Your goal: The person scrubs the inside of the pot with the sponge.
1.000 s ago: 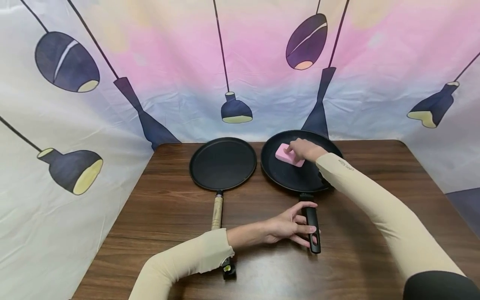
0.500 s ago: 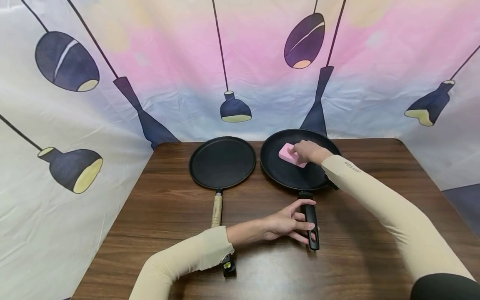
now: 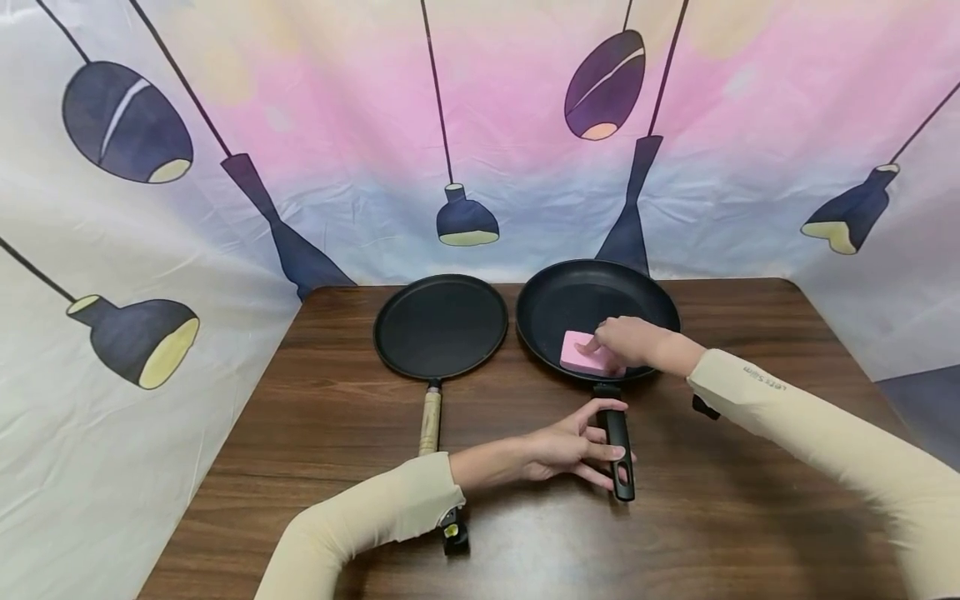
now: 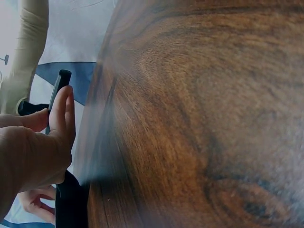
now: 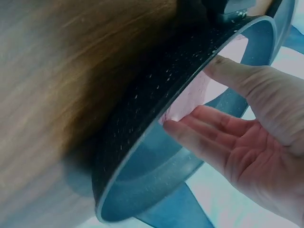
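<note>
A black frying pan [image 3: 555, 304] stands at the back of the table, right of the middle. My left hand [image 3: 566, 446] grips its black handle [image 3: 620, 458], thumb on one side and fingers on the other, as the left wrist view also shows. Inside the pan, by the near rim, my right hand [image 3: 637, 340] holds a pink sponge [image 3: 581, 354] against the surface. In the right wrist view the thumb and fingertips pinch the sponge [image 5: 190, 99] just inside the pan's rim [image 5: 142, 140].
Left of the frying pan lies a flat black griddle pan [image 3: 441, 327] with a light wooden handle [image 3: 431, 421], partly behind the left forearm. Both rest on a brown wooden table [image 3: 337, 400]. A cloth printed with lamps [image 3: 468, 218] hangs behind it.
My right hand has drawn the sponge from the pan's middle toward its near rim, closer to the handle. The left hand keeps its hold on the handle.
</note>
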The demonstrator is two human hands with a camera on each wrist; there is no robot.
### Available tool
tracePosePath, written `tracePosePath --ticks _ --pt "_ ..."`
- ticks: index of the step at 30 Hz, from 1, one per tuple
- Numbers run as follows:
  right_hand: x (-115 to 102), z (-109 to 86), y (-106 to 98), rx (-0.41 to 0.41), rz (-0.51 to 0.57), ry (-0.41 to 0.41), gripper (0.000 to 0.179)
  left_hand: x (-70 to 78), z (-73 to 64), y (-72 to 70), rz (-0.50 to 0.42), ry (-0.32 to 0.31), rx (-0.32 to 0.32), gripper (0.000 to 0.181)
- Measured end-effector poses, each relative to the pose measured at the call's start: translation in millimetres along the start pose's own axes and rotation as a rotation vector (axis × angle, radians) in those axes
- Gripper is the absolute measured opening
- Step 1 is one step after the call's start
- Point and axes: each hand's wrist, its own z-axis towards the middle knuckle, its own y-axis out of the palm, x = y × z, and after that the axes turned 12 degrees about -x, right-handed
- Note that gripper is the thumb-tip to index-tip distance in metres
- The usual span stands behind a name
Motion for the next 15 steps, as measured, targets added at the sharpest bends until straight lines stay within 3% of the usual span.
tracePosePath --ticks 7,15 --pt "13.7 13.0 -10.3 -0.021 0.101 -0.002 0.052 3.3 -1.4 -2.4 -0.005 0.005 -0.003 0.063" --pt "47.8 39.7 -17.0 -0.053 0.216 0.156 0.049 -2.8 0.5 -0.2 -0.024 -0.004 -0.015 0.062"
